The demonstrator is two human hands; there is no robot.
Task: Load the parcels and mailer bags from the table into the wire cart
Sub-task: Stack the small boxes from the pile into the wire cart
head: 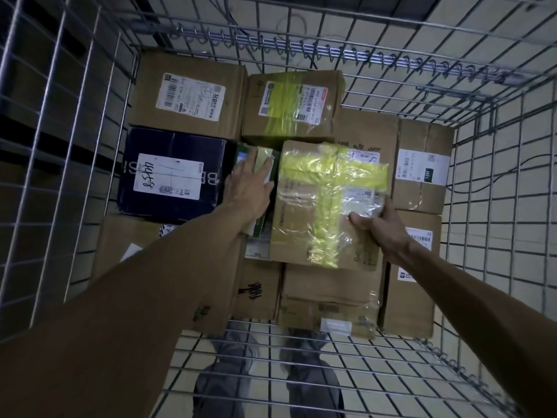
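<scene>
I look down into the wire cart (488,116), which holds several parcels. In the middle lies a cardboard parcel crossed with yellow tape (319,203), resting on other boxes. My right hand (379,224) grips its right edge, thumb on top. My left hand (250,188) lies flat with straight fingers on a narrow green-and-white parcel (266,164) wedged between the taped parcel and a dark blue box (171,173). Behind are a brown box with a white label (190,95) and a second yellow-taped box (292,104).
More brown boxes fill the cart's right side (422,167) and front (328,300). The cart's wire walls rise on all sides, the near wall (301,372) just below my arms. Tiled floor and my shoes show through the mesh.
</scene>
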